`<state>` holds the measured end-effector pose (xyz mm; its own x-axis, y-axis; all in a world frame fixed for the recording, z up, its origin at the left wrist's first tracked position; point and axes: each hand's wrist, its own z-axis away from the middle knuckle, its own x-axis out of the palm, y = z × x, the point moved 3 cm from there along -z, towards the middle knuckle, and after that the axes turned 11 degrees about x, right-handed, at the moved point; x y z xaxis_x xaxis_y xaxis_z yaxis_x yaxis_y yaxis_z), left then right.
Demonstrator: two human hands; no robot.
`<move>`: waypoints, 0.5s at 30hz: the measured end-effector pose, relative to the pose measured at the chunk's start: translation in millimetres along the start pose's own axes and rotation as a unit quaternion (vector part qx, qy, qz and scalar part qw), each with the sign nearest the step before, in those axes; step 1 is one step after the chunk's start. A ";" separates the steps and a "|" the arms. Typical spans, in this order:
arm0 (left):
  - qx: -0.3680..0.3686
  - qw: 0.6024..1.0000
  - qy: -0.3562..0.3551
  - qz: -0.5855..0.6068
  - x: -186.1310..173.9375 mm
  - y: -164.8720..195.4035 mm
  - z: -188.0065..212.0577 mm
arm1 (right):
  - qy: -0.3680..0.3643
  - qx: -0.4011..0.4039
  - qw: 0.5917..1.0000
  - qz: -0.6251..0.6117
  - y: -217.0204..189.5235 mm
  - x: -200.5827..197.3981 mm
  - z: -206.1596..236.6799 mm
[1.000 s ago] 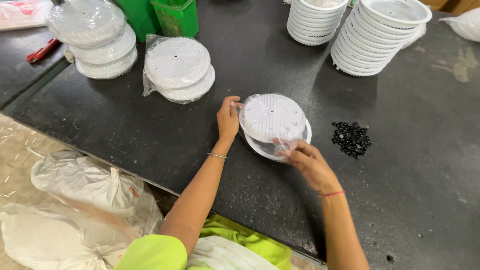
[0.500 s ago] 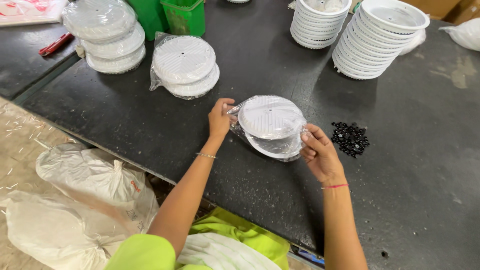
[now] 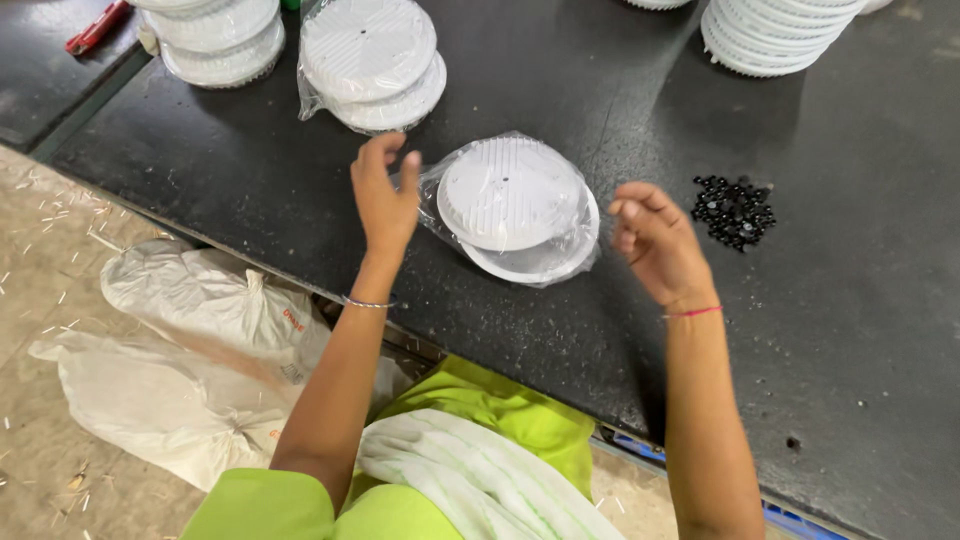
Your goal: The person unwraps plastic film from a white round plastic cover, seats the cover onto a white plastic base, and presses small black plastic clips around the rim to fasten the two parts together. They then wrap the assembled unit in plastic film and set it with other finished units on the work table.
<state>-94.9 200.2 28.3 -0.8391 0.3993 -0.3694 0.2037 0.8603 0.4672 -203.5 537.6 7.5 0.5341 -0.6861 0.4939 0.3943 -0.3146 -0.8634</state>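
While I am looking down through the head camera, both hands are hovering at either side of the bagged pack of white discs, which is lying flat on the black table and serving as my landmark.

Item one: the left hand is sitting just left of the pack, fingers curled loosely with thumb and forefinger close together near the clear plastic's left edge; I cannot tell whether they are pinching the film. A thin bangle is showing on that wrist.

Item two: the right hand is hanging just right of the pack, apart from it, fingers half curled and holding nothing. A red thread is circling that wrist.

Item three: a pile of small black beads is lying right of the pack, just beyond the right hand.

Item four: a second bagged stack of discs is resting beyond the pack to the upper left, with a further wrapped stack left of that, near the table's left edge.

Item five: a stack of white bowls is standing beyond the pack to the upper right.

Open table is lying between the pack and those far stacks, and more to the right past the beads. The table's near edge is running just below the pack; white sacks are lying on the floor below it, to the left.
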 end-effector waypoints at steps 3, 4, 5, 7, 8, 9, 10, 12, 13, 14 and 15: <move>-0.013 0.994 -0.049 0.102 10.4 50.6 5.3 | 0.121 -0.016 0.983 0.139 -0.2 -10.8 -5.5; 0.052 0.990 -0.074 0.104 17.6 74.8 10.8 | 0.154 -0.031 0.961 0.225 0.9 -11.1 -7.5; 0.117 0.982 -0.100 0.108 25.2 96.9 16.7 | 0.186 -0.046 0.931 0.310 1.7 -11.0 -7.9; 0.165 0.976 -0.126 0.066 39.3 127.0 26.9 | 0.131 -0.071 0.936 0.320 6.7 -4.3 -8.7; 0.188 0.972 -0.138 0.045 43.5 134.5 30.0 | 0.102 -0.083 0.936 0.326 9.5 0.6 -8.9; 0.167 0.971 -0.165 0.037 47.5 134.8 30.6 | 0.111 -0.119 0.904 0.396 10.8 5.7 -8.0; 0.147 0.970 -0.191 0.029 51.9 133.4 29.7 | 0.119 -0.156 0.865 0.463 12.6 12.1 -7.4; 0.108 0.973 -0.199 0.043 54.3 129.1 28.5 | 0.143 -0.221 0.783 0.563 18.0 25.3 -6.5; 0.090 0.977 -0.182 0.066 52.1 125.9 27.0 | 0.160 -0.250 0.745 0.597 21.6 31.6 -6.3; 0.072 0.980 -0.164 0.089 50.4 124.2 25.4 | 0.176 -0.279 0.703 0.630 24.3 36.8 -6.9; 0.071 0.978 -0.165 0.103 49.2 125.6 25.9 | 0.192 -0.287 0.711 0.612 27.9 39.9 -8.3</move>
<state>-97.5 336.1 48.0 -0.5694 0.6294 -0.5288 0.4390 0.7767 0.4517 -177.4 496.1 2.3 -0.0736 -0.7702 -0.6336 -0.6202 0.5328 -0.5757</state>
